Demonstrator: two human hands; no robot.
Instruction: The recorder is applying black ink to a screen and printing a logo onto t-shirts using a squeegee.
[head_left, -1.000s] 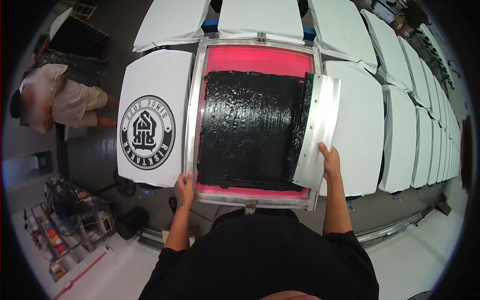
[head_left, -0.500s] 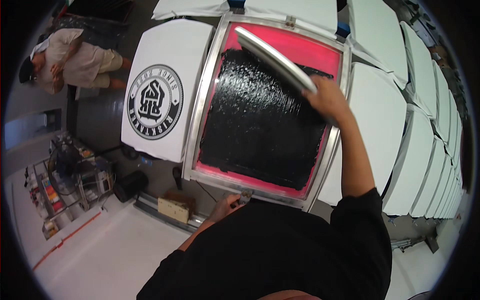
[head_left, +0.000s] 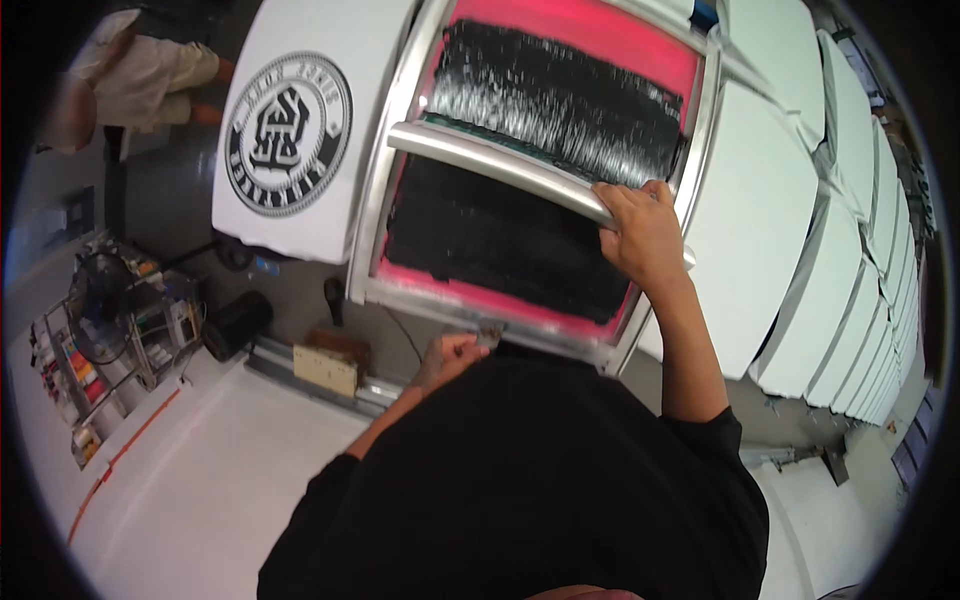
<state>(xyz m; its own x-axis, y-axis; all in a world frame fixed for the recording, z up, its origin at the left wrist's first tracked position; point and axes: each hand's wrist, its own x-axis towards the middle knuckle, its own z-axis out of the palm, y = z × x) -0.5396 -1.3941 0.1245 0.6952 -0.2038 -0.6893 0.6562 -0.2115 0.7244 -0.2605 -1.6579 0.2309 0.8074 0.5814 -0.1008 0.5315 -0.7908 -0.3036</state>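
A silver screen frame (head_left: 702, 130) holds pink mesh (head_left: 650, 55) spread with black ink (head_left: 500, 245). A metal squeegee (head_left: 495, 162) lies crosswise over the middle of the ink. My right hand (head_left: 640, 230) grips its right part, fingers curled over the top. My left hand (head_left: 448, 358) is closed on a small metal bracket (head_left: 489, 336) at the middle of the frame's near edge, below the squeegee.
A white shirt on a platen (head_left: 280, 135) at left bears a round black print. Rows of white-covered platens (head_left: 750, 220) run to the right. Another person (head_left: 150, 85) stands upper left. A cluttered trolley (head_left: 105, 340), a fan and a metal rail (head_left: 370, 390) are lower left.
My right hand has swung the squeegee from the screen's right side to crosswise, then drawn it toward my body. My left hand left the frame's left bar for the near bracket. The view has shifted.
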